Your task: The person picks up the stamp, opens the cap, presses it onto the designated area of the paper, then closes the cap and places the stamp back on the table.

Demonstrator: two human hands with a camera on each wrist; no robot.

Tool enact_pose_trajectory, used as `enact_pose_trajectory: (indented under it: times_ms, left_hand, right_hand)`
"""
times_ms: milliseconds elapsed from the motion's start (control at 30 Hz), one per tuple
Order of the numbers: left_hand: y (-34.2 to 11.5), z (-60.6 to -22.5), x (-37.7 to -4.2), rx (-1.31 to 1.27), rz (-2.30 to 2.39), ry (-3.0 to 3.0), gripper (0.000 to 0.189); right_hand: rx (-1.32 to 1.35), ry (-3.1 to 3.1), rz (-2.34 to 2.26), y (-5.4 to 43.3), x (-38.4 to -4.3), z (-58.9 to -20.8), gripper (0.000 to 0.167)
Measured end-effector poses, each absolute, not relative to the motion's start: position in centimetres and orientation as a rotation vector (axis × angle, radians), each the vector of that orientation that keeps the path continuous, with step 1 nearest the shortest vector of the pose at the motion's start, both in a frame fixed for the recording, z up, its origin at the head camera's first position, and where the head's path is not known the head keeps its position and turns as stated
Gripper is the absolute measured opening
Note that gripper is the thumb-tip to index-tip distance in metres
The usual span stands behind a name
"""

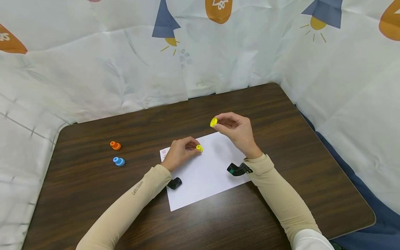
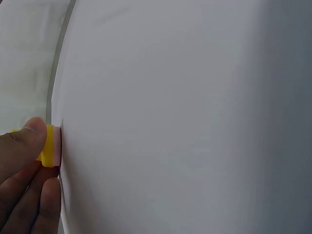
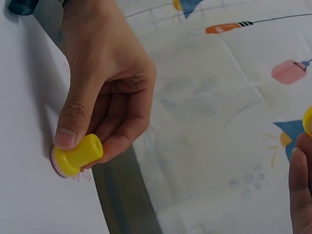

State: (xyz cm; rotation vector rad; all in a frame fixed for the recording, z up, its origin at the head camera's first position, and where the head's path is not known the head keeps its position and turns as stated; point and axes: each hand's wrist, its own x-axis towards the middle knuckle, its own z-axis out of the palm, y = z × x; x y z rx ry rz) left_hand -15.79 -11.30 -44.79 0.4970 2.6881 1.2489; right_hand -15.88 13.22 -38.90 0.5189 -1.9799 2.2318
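My left hand (image 1: 180, 152) pinches a small yellow toy stamp (image 1: 199, 148) between thumb and fingers, over the upper part of a white paper sheet (image 1: 212, 177). In the left wrist view, the stamp's pink base (image 2: 57, 146) lies against the paper. Pink printed marks (image 3: 83, 176) show beside the stamp in the right wrist view. Raised above the paper's far edge, my right hand (image 1: 239, 132) holds a round yellow cap (image 1: 214, 122) by thumb and fingertips. Only its fingers (image 3: 301, 185) enter the right wrist view, at the right edge.
An orange stamp (image 1: 115, 145) and a blue stamp (image 1: 118, 161) stand on the dark wooden table (image 1: 84, 194), left of the paper. Reddish marks (image 1: 164, 152) are at the paper's upper left corner. A printed white curtain (image 1: 125, 69) hangs behind the table.
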Motion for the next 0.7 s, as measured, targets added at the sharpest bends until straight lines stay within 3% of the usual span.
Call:
enact_pose_trajectory:
  times_ms: [700]
  left_hand:
    - [-11.38,-44.72,-15.79,0.588,1.182,2.728,0.025]
  right_hand:
    - [0.516,-1.994,2.21,13.16,-15.98,-39.19,0.034]
